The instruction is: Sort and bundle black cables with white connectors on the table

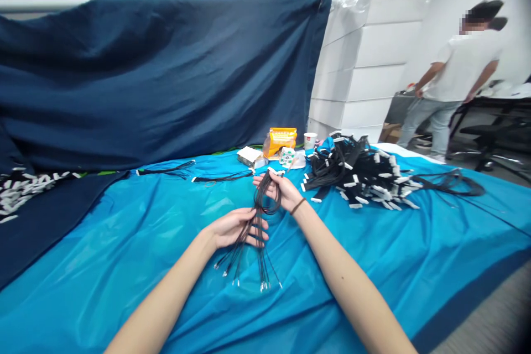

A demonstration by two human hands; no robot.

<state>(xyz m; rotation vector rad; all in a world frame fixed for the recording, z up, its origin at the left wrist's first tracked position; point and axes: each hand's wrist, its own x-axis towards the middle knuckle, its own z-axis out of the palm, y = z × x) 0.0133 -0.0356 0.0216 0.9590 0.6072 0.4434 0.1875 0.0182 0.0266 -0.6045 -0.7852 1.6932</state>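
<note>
A looped bundle of thin black cables point(260, 199) hangs between my two hands over the blue cloth. My right hand point(282, 189) pinches the top of the loop, close to a white connector. Lower down, my left hand point(240, 227) has its thumb over the strands and its fingers behind them. Below it the loose ends fan out, tipped with small silvery terminals point(264, 286). To the right of my right hand lies a big heap of black cables with white connectors point(360, 171).
Behind my hands stand a small box point(251, 156), an orange packet point(280, 142) and a paper cup point(310, 140). More cables point(224, 178) lie at the back, and white connectors point(29, 191) cluster far left. White boxes point(373, 50) are stacked behind; a person point(460, 72) stands at right.
</note>
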